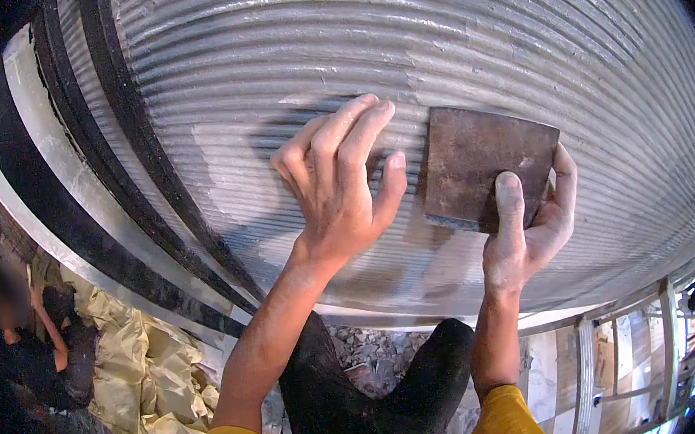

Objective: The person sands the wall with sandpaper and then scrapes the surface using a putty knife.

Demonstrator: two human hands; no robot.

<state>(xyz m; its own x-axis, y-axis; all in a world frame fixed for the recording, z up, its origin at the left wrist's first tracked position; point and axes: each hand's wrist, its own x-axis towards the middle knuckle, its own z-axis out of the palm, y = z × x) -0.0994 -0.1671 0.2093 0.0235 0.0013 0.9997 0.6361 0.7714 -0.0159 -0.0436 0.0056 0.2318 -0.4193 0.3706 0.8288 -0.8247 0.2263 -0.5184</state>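
My right hand (532, 223) grips a dark brown, square, flat block (486, 161) by its lower right part, thumb on the face towards me and fingers round the right edge. The block is held at the grey ribbed surface (334, 47); whether it touches the ribs I cannot tell. To its left, my left hand (343, 164) is open, fingers spread and slightly bent over the ribs, with nothing held. Pale dust covers the fingers of both hands.
Black curved strips (131, 112) border the ribbed surface at left. A crumpled gold sheet (143, 372) lies lower left, beside a person (60, 346). A metal ladder (585, 378) is at lower right. Rubble (379, 353) shows between my legs.
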